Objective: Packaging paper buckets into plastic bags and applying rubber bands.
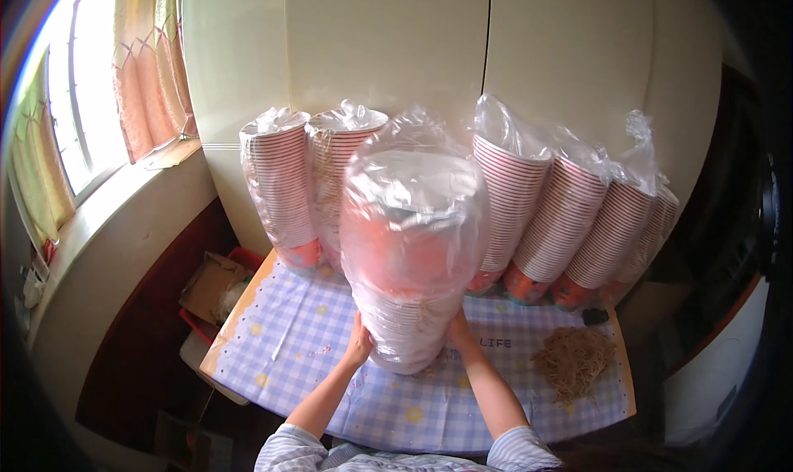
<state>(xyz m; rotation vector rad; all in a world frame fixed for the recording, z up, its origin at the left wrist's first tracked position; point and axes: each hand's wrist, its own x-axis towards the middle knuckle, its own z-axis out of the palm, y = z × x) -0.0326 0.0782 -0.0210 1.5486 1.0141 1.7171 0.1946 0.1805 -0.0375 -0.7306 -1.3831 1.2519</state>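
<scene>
A tall stack of paper tubs [413, 257] in a clear plastic bag stands in front of me over the middle of the table. Its upper part is orange-red, with white rims stacked lower down. My left hand [360, 341] is closed against the lower left side of the bag. On the lower right side, my right hand [458, 332] holds the same stack, its fingers mostly hidden behind the plastic. Both forearms reach in from the lower edge.
More bagged tub stacks line the table's back, some at left [273, 187], others at right [508, 199]. A tangled heap of tan rubber bands [576, 360] lies at right on the blue checked tablecloth [297, 365]. Left of the table is a cardboard box [211, 286]. Pale cabinet doors [388, 51] stand behind.
</scene>
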